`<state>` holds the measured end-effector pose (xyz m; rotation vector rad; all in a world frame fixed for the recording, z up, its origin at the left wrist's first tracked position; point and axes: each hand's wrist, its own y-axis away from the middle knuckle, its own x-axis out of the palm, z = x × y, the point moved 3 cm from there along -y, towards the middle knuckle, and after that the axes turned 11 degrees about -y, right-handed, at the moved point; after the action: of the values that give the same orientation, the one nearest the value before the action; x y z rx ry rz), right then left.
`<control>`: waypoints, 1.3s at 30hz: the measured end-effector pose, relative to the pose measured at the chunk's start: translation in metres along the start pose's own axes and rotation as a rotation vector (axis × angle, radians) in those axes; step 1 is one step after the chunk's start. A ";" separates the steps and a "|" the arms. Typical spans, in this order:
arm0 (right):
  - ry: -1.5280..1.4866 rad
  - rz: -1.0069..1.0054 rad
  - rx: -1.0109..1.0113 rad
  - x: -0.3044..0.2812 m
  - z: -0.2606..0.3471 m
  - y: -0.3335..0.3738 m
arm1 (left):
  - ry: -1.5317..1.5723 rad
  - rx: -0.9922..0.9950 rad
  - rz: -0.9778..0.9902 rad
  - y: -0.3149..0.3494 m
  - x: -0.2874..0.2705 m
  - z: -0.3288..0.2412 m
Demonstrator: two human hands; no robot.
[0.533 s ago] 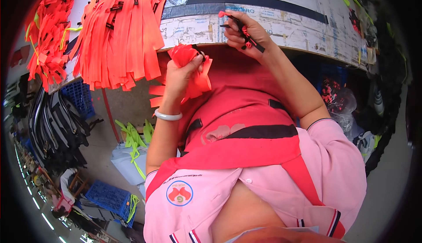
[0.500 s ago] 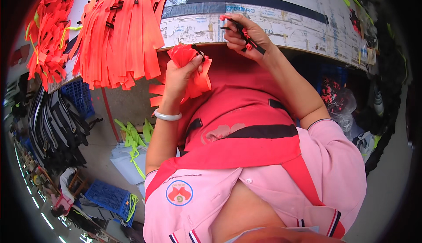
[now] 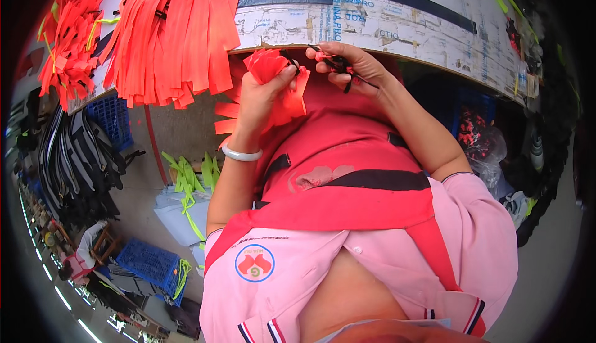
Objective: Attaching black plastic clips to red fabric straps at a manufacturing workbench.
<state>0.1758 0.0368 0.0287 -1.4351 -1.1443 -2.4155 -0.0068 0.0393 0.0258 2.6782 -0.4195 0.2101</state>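
My left hand (image 3: 263, 98) is closed round a bunch of bright orange fabric strips (image 3: 288, 102), whose loose ends fan out below the fist. A small black piece pokes up by the thumb. In front of the red apron (image 3: 347, 138), just right of that bunch, my right hand (image 3: 363, 70) is curled round several small black pieces with pink ends (image 3: 337, 63). Their exact kind is too small to make out. Thumb and forefinger point toward the left hand, with a narrow gap between the two hands.
A worn white-topped table (image 3: 279, 29) runs along the front. Orange strips with black clips (image 3: 180, 45) hang over its edge, beside another orange heap (image 3: 71, 39). Below are black straps (image 3: 77, 163), yellow-green strips (image 3: 186, 175), a blue crate (image 3: 149, 265) and a clear bag (image 3: 487, 147).
My right hand has come down from over the table edge to the front of the apron, nearer the left hand. The left hand keeps its hold on the strips.
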 end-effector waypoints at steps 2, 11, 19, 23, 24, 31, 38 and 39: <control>0.032 -0.003 -0.023 -0.013 -0.001 -0.002 | -0.017 0.025 0.012 0.001 0.000 -0.001; 0.290 0.112 0.077 -0.012 -0.016 0.009 | -0.042 0.043 0.023 0.007 -0.002 0.004; 0.290 0.218 0.411 -0.033 -0.049 0.028 | -0.044 0.027 0.021 0.008 -0.005 0.011; 0.213 0.327 0.341 -0.035 -0.053 0.022 | -0.007 0.018 0.037 0.008 -0.002 0.013; 0.207 0.355 0.346 -0.030 -0.053 0.024 | -0.007 0.005 0.035 0.009 -0.002 0.012; 0.091 0.369 0.412 -0.029 -0.057 0.022 | -0.009 0.002 0.033 0.010 -0.003 0.016; 0.197 0.152 0.402 -0.034 -0.057 0.024 | 0.012 0.010 0.045 0.010 -0.005 0.015; 0.168 0.143 0.407 -0.032 -0.055 0.025 | 0.024 0.010 0.041 0.010 -0.006 0.015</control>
<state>0.1652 -0.0259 0.0021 -1.1226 -1.3417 -2.0124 -0.0142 0.0258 0.0150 2.6757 -0.4680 0.2570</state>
